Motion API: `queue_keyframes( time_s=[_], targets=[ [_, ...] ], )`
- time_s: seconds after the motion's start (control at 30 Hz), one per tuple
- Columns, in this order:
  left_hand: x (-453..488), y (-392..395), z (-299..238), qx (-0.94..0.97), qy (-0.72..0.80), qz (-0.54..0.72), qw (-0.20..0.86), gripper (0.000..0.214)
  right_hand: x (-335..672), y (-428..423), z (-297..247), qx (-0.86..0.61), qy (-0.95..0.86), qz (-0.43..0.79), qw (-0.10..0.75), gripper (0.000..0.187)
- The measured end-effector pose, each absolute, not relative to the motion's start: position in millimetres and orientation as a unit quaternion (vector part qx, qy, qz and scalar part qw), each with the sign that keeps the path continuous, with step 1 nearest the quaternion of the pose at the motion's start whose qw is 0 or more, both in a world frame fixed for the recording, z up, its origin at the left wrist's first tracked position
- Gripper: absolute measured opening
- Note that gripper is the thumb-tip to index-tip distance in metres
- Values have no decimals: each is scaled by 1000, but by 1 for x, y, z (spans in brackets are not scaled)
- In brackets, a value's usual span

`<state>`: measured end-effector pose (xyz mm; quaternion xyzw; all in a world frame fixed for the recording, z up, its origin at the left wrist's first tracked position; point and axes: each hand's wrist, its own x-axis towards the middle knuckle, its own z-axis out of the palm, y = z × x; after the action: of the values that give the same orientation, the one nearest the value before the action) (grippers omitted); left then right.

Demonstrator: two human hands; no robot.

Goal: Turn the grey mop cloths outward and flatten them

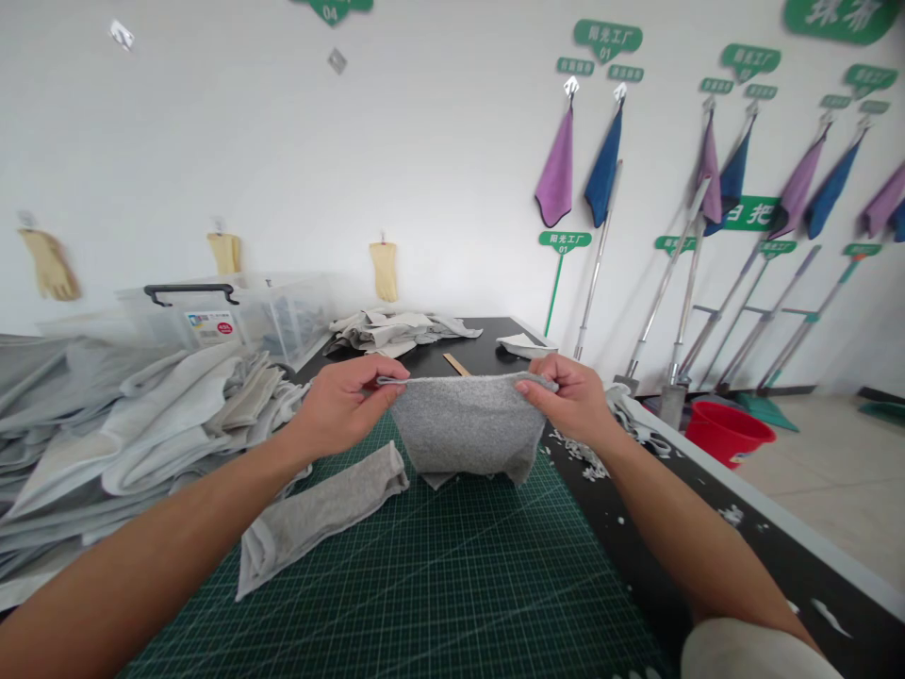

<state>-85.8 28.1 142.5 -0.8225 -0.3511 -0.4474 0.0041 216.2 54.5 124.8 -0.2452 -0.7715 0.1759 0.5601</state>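
A piece of grey fabric (467,424) hangs between my two hands, its top edge pulled straight and its lower edge just over or touching the green cutting mat (452,585); I cannot tell which. My left hand (352,401) pinches the upper left corner between thumb and fingers. At the upper right corner, my right hand (566,396) grips it the same way. A folded strip of light grey fabric (321,519) lies on the mat, below and left of the held piece.
Piled grey fabric (156,415) covers the left side, before a clear plastic box (247,306). Behind are more fabric pieces (403,330) and a wooden ruler (456,364). White scraps (584,455) litter the black table's right side. A red bucket (728,434) stands on the floor.
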Motion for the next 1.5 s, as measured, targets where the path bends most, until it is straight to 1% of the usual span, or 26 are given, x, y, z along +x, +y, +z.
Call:
queue_keyframes(
  time_s=[0.17,0.3,0.37,0.43,0.5,0.57,0.67,0.73,0.83,0.93,1.07,1.17,1.27,1.4,1.5],
  targets=[
    [-83,16,146,-830,-353,-425,-77,12,219,41,125,-230,-792,229,517,32],
    [-72,34,137,-799,-386,-436,-151,13,212,57,129,-286,-775,225,517,34],
    [-64,51,130,-784,-405,-443,-159,13,206,73,126,-337,-764,205,511,35],
    [-56,70,125,-760,-447,-453,-133,12,199,92,122,-387,-753,164,506,36],
    [-51,90,124,-721,-480,-492,-84,12,194,112,119,-418,-727,106,535,35],
    [-49,106,128,-667,-495,-555,-43,13,191,128,119,-434,-670,51,600,34],
    [-49,113,137,-614,-463,-638,-32,16,192,135,125,-404,-611,5,681,33],
    [-51,107,142,-611,-425,-668,-26,18,193,128,129,-361,-608,-9,707,32],
    [-53,86,143,-626,-389,-676,-15,19,195,107,131,-300,-630,-5,716,33],
    [-61,63,137,-660,-391,-641,-27,18,199,84,127,-266,-682,23,681,34],
    [-78,35,121,-751,-383,-532,-76,13,210,59,113,-234,-766,57,596,32],
    [-92,17,107,-816,-362,-437,-111,9,220,38,99,-198,-823,109,521,30],
    [-101,1,95,-854,-333,-362,-168,10,229,13,85,-186,-874,130,430,28],
    [-103,-11,78,-865,-321,-303,-238,11,237,-13,66,-217,-905,169,326,28],
    [-96,-12,65,-851,-356,-276,-271,11,239,-17,50,-268,-896,208,285,29]
  ],
)
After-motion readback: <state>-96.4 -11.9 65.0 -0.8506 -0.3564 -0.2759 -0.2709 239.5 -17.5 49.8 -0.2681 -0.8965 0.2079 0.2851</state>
